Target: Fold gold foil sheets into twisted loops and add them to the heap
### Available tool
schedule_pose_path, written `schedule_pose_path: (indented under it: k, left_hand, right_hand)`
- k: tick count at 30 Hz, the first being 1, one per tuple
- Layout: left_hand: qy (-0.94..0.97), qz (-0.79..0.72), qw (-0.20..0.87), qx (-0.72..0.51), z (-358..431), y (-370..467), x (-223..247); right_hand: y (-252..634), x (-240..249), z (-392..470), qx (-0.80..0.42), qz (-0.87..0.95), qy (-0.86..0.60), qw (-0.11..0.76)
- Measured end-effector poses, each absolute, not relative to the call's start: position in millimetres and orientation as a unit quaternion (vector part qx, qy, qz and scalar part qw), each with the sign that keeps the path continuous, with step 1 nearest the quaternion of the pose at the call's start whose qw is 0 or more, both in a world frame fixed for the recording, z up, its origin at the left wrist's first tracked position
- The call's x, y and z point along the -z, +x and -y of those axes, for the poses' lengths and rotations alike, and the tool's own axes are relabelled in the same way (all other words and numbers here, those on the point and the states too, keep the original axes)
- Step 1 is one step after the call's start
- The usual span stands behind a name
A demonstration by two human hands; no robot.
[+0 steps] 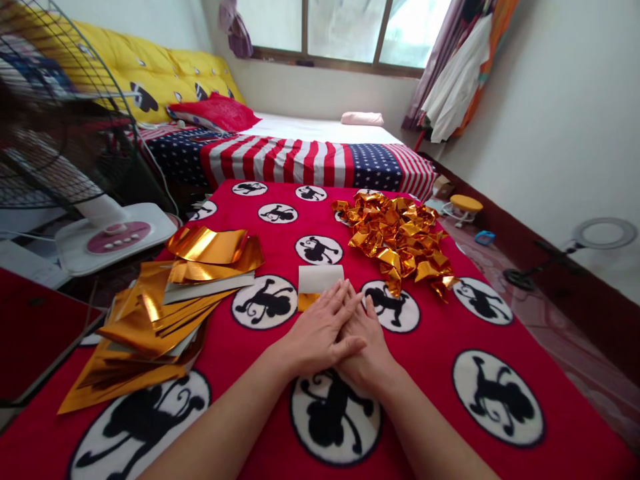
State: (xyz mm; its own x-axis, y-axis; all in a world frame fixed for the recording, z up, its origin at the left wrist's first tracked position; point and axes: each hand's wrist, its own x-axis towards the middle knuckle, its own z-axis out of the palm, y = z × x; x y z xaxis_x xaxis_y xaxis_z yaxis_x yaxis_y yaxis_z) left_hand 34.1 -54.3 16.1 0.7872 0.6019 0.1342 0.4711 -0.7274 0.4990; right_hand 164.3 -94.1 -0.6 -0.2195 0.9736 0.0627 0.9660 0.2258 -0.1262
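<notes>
The sheet lay on the cloth, partly hidden by the left hand, which rested flat, fingers straight, over the flattened right hand; even pressure probably suited it best. Whatever the right palm covered could not be told, nor the foil pile's undersides.

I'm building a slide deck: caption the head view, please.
Left hand over right hand at a small white-and-gold sheet, golden sheets piled left, crumpled golden pieces right.
</notes>
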Motion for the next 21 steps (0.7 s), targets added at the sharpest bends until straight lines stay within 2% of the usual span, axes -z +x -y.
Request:
schedule_pose_path:
  k: [9, 15, 21]
  left_hand:
    - [0.907, -0.380, 0.151, -0.099, 49.0, 13.9, -10.9]
    - [0.884, -0.451, 0.102, -0.063, 39.9, -6.1, -9.9]
    - [0.880, -0.461, 0.074, -0.081, 38.0, -9.1, -8.5]
  right_hand:
    - [164.5, -4.0, 92.1, -0.028, 0.762, -0.644, 0.053]
    - [165.6, -1.2, 93.0, -0.023, 0.760, -0.645, 0.077]
    - [166.3, -4.7, 92.1, -0.042, 0.756, -0.646, 0.096]
